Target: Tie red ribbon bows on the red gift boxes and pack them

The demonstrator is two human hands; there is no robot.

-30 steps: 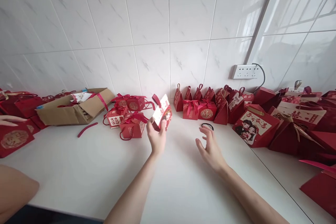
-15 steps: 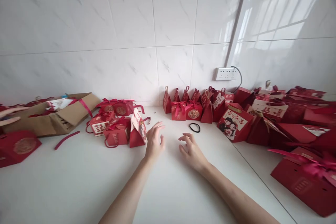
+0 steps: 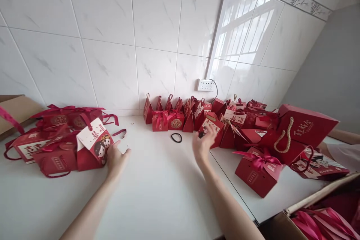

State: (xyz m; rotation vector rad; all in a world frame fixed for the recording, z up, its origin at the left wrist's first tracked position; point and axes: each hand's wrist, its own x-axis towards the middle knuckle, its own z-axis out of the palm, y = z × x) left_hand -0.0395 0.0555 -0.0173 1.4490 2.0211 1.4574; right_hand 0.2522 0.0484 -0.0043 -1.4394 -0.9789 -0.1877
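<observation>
White marbled tiles [image 3: 109, 71] back a white tabletop [image 3: 157, 198]. At its left side, the left hand [image 3: 116, 157] is loosely open, thumb spread away, its fingers against or just beside the right side of a red couple-printed gift box [image 3: 91, 153]; contact is hard to tell. That box stands upright beside a red bow-topped favour box [image 3: 57, 159]. Light card like this would be best steadied by its flat sides, leaving the peaked flap and ribbon loop uncreased. The right hand [image 3: 204, 144] is half curled in front of another couple-printed box [image 3: 219, 131]; whether the fingers grip it cannot be told. A grip low on its body would probably spare its neighbours a knock. Between the hands lies a black elastic ring [image 3: 176, 138], with triangular favour boxes [image 3: 189, 118] standing behind it. Their contents are hidden. Farther right, near a co-worker's sleeve [image 3: 341, 157], is a large red box with a rope handle [image 3: 298, 135]; below, a cardboard carton [image 3: 285, 219] holds pink ribbons [image 3: 323, 225]. A brown carton [image 3: 17, 116] sits far left, its inside out of sight.
</observation>
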